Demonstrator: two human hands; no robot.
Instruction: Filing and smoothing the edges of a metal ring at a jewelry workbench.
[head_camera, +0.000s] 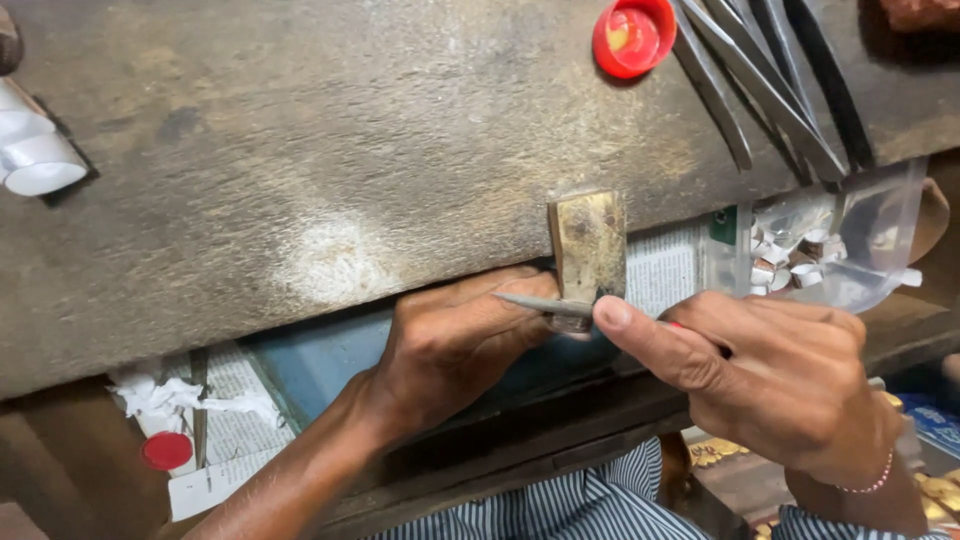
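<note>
The worn wooden tabletop (300, 150) fills your view, a red cap (633, 36) and dark tools (770, 80) at its far edge. Your left hand (455, 345) is clenched under the wooden peg (588, 250) (what it holds is hidden). Your right hand (770, 375) grips a thin file (545, 304), its tip lying across the peg's front beside your left fingers.
</note>
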